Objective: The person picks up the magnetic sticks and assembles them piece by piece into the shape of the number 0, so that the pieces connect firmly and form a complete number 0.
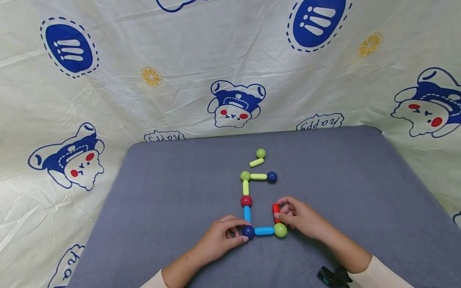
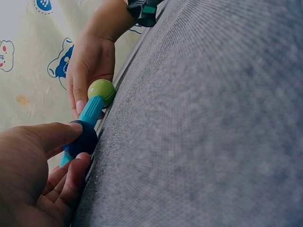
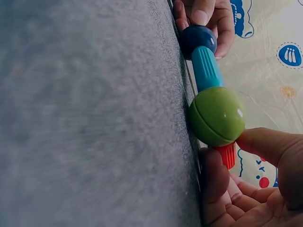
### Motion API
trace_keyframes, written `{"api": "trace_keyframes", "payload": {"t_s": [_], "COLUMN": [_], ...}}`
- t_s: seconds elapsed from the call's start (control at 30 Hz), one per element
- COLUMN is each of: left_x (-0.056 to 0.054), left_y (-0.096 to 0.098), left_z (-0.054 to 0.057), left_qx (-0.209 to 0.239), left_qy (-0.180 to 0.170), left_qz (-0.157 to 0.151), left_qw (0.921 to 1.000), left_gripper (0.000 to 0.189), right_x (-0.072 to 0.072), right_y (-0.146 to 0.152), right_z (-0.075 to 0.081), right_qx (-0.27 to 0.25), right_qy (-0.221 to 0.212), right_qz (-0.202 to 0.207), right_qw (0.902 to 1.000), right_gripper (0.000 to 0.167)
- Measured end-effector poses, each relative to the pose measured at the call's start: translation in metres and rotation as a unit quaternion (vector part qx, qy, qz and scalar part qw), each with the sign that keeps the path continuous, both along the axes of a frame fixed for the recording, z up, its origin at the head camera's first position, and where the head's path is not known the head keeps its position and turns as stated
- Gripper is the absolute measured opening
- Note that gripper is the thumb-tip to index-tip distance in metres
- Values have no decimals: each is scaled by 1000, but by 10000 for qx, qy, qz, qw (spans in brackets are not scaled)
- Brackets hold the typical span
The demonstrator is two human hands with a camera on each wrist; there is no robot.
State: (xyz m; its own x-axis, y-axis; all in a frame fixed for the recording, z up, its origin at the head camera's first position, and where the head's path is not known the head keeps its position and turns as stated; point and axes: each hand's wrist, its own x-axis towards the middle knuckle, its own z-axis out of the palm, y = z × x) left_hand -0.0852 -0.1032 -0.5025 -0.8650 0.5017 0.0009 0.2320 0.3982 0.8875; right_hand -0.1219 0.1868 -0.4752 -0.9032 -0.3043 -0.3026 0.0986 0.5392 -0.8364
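Observation:
My left hand (image 1: 224,237) pinches the dark blue ball (image 1: 248,232) at the near left corner of a chain of rods and balls. My right hand (image 1: 300,217) grips a red rod (image 1: 276,213), whose near end meets the green ball (image 1: 280,230). A blue rod (image 1: 264,231) joins those two balls. Another blue rod (image 1: 247,214) runs from the dark blue ball to a red ball (image 1: 246,201). Beyond it, a yellow-green rod (image 1: 246,188) leads to a green ball (image 1: 245,176). In the right wrist view, the red rod (image 3: 227,156) sits between thumb and fingers.
From the far green ball, a yellow-green rod (image 1: 258,176) reaches right to a second dark blue ball (image 1: 271,177). Farther back lie a loose yellow-green rod (image 1: 257,163) and green ball (image 1: 261,153). The grey table (image 1: 173,192) meets a printed cloth (image 1: 187,52) behind.

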Motion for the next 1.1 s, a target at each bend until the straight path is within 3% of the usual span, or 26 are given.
{"api": "trace_keyframes", "payload": {"t_s": [0.37,1.1], "left_x": [0,-1], "left_y": [0,0], "left_z": [-2,-2], "left_qx": [59,-58], "left_qy": [69,126], "left_qz": [130,102], "left_qw": [9999,9999], "left_gripper": [30,31], "right_x": [-1,0], "right_y": [-6,-4], "right_z": [2,2], "right_qx": [1,32], "right_qy": [264,147], "right_qz": [-86,4], "right_qw": [9996,9999], "right_gripper": [44,45]}}
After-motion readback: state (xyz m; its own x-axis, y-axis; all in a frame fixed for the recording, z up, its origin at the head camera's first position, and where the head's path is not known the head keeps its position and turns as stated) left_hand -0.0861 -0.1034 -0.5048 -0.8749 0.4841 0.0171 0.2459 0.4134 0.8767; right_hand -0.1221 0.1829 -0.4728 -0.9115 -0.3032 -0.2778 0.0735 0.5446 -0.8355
